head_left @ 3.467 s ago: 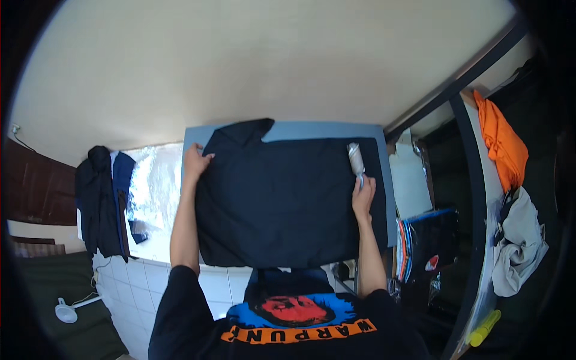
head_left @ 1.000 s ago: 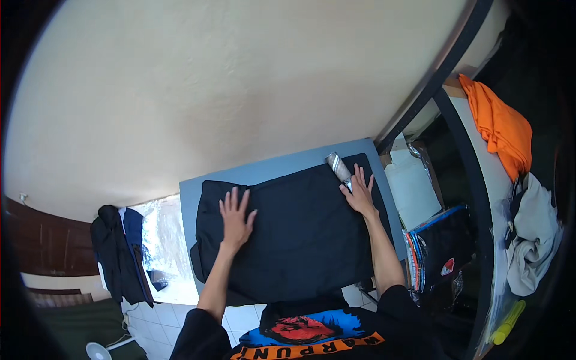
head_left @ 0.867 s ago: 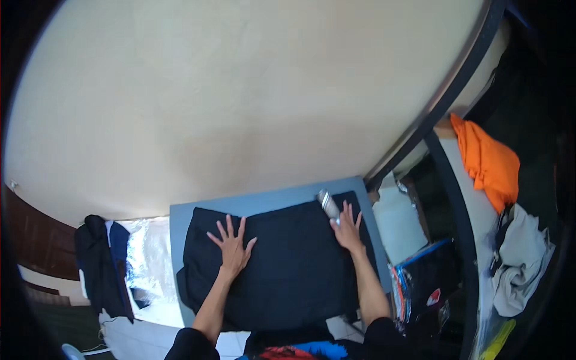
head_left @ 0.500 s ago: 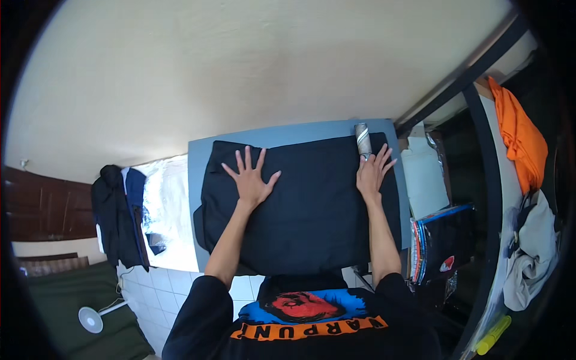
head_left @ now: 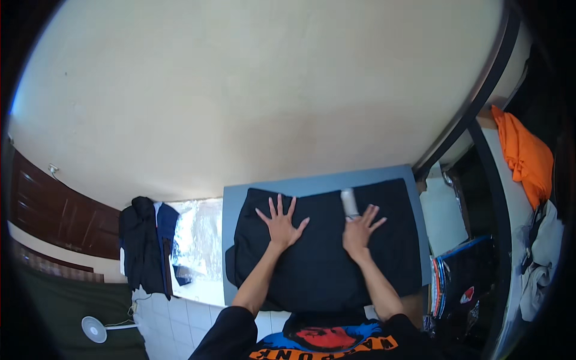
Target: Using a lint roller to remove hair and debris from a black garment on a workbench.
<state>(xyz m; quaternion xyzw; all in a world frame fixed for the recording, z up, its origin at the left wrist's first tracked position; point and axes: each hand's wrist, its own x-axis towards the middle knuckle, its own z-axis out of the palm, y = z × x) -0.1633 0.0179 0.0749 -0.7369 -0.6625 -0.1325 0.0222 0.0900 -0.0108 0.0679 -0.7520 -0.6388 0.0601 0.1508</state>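
A black garment (head_left: 324,264) lies spread flat on a blue-grey table (head_left: 231,204). My left hand (head_left: 281,222) presses flat on the garment's upper left part, fingers spread, holding nothing. My right hand (head_left: 359,229) rests on the garment's upper middle with fingers fanned out. A small white lint roller (head_left: 348,203) sticks out from under its index finger, and the hand seems to hold the roller's handle against the cloth. Both forearms reach in from below.
Dark clothes (head_left: 144,240) hang at the left beside a bright window (head_left: 195,234). A white fan (head_left: 96,329) stands at the lower left. To the right are a white sheet (head_left: 441,210), stacked folded clothes (head_left: 450,282), an orange garment (head_left: 528,156) and a pale cloth (head_left: 540,264).
My right hand and the lint roller have slid left from the garment's upper right corner toward its middle. My left hand stays flat on the cloth. The view has shifted.
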